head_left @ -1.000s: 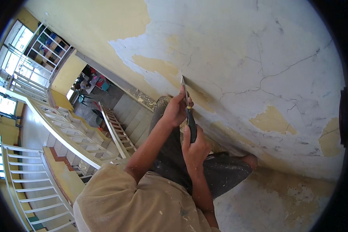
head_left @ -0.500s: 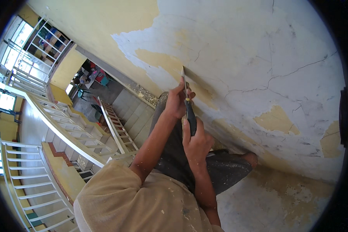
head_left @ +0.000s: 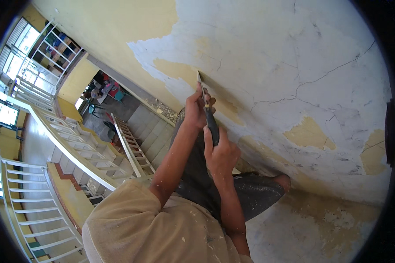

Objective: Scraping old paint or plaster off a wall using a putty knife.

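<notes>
The right hand [head_left: 223, 152] is closed around the handle of the scraper [head_left: 212, 129]; ahead of it, the left hand [head_left: 195, 110] grips the shaft [head_left: 204, 95], probably to steady the tip [head_left: 199, 77] at the wall [head_left: 263, 57].

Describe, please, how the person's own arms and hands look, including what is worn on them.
The left hand and right hand are bare, with no glove, ring or wristband visible. The left forearm and right forearm are uncovered and lightly speckled with pale flecks. A short, loose beige sleeve covers the left upper arm.
</notes>
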A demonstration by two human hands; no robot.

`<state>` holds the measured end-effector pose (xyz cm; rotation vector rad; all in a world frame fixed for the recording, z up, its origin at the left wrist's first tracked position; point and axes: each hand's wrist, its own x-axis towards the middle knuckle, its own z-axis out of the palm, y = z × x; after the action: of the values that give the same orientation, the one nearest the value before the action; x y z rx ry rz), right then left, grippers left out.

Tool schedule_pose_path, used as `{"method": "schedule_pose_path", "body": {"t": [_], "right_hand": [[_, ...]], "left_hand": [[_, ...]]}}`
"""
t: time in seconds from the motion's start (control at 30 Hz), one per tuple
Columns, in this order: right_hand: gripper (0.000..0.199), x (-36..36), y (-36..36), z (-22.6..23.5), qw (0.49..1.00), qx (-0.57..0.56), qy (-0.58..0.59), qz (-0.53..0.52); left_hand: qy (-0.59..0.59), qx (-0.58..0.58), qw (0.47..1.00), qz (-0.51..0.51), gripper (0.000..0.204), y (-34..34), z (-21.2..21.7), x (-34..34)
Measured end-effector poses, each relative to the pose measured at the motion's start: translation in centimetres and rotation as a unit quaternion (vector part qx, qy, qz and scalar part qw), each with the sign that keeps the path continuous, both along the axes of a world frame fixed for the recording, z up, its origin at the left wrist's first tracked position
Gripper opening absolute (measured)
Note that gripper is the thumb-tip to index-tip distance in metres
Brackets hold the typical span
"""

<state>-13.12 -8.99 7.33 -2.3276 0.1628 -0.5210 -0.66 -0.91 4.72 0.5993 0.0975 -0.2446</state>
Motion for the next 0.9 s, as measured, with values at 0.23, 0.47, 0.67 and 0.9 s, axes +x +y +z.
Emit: {"method": "schedule_pose_path", "body": {"t": [0.23,0.47,0.67,0.9], "right_hand": [[0.025,-1.2,0.6,0.4,1.000,-0.006,-0.002,-0.022],[0.026,-0.7,-0.1,0.2,0.999,0.002,-0.016,-0.039],[0.027,-1.3,0.1,0.2,0.999,-0.001,-0.014,-0.040],[0.029,-0.5,-0.1,0.7,0.999,0.010,-0.047,-0.024]], "left_hand": [[0.031,-0.088,0.993,-0.071,0.031,-0.5,-0.5,-0.8],[0.058,-0.081,0.993,-0.058,0.031,-0.7,-0.2,-0.6],[0.042,-0.026,0.998,-0.036,0.031,-0.7,-0.2,-0.6],[0.037,0.031,0.998,-0.027,0.029,-0.8,0.5,-0.5]]}}
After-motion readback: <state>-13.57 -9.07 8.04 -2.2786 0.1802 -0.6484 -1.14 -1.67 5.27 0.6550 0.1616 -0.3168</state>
